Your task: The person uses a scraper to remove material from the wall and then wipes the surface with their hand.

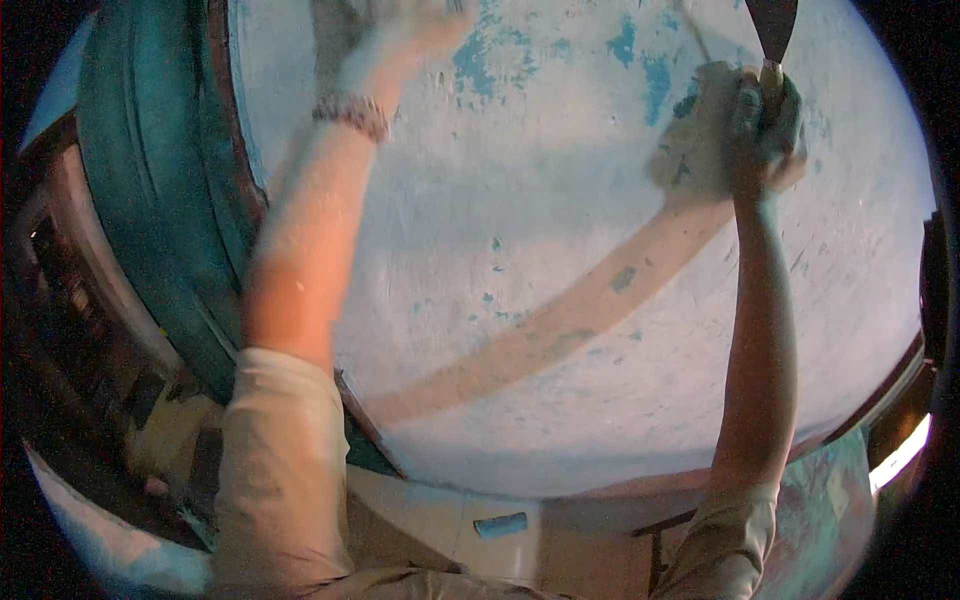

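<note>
My right hand [761, 142] grips the handle of a putty knife [774, 34], its wide dark blade pointing up and cut off by the top edge of the view. The hand is in front of a white-coated surface [525, 195] with patches of blue paint [480, 60] showing through. A strong shadow of the right arm falls across this surface. Blurred by motion, my left hand [412, 34] is at the top of the view, in front of the same surface. Its fingers are too blurred and cropped to make out, and a bracelet [352, 116] circles that wrist.
A dark green panel [150, 187] runs down the left side beside the white surface. Below, a small blue piece [501, 525] lies on pale tiles [420, 510]. Dim, unclear items [165, 435] are at the lower left. A bright strip [900, 457] shows at the right.
</note>
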